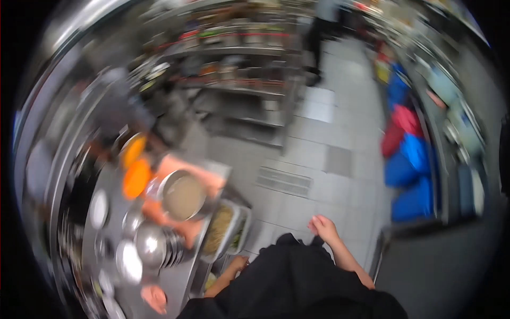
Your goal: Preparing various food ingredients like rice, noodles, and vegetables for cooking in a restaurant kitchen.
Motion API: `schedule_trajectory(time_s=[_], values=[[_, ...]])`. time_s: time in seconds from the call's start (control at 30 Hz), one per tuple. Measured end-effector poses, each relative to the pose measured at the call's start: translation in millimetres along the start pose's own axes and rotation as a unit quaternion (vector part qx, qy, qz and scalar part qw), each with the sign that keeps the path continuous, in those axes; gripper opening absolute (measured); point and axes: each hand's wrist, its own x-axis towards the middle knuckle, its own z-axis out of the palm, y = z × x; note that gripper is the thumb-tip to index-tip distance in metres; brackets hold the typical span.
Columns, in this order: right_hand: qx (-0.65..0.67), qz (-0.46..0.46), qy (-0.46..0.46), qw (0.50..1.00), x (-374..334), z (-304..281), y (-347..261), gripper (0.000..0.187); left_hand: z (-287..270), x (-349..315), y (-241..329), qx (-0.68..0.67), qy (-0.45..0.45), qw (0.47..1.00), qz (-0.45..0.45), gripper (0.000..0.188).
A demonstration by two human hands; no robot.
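Observation:
My right hand (322,227) hangs in front of my dark clothing over the tiled floor, loosely bent, with nothing in it. My left hand (239,263) is low beside the counter, just below two clear tubs (211,259) of chopped food. Its fingers are partly turned away and blurred, so any grip is unclear. On the steel counter (178,276) nearby stand a large pot of cloudy pale liquid (184,196) on an orange-pink cloth or board (215,183), and a stack of metal bowls (151,244).
White plates (129,260), two orange round items (137,178) and a pinkish lump (154,297) lie on the counter. Steel shelving (239,87) stands ahead. Blue and red bags (414,199) line the right side. A person (319,40) is far up the aisle, near a floor drain (284,181).

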Motion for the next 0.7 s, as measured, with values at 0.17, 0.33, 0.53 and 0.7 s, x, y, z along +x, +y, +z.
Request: schedule_trajectory(time_s=[0.17, 0.33, 0.53, 0.7], values=[[0.012, -0.096, 0.089, 0.991, 18, -36, -23, 0.017, -76, 79, 64, 0.163, 0.103, 0.968, 0.160, 0.043], [0.102, -0.017, 0.222, 0.970, 4, -141, 17, 0.017, -82, 130, 245, 0.216, 0.040, 0.956, 0.193, 0.033], [0.118, 0.043, 0.299, 0.946, -15, -213, 21, 0.020, -30, 166, 402, 0.081, -0.076, 0.981, 0.157, 0.028], [0.134, 0.013, 0.354, 0.925, 10, -286, -14, 0.022, 16, 166, 589, 0.052, -0.165, 0.943, 0.284, 0.025]])
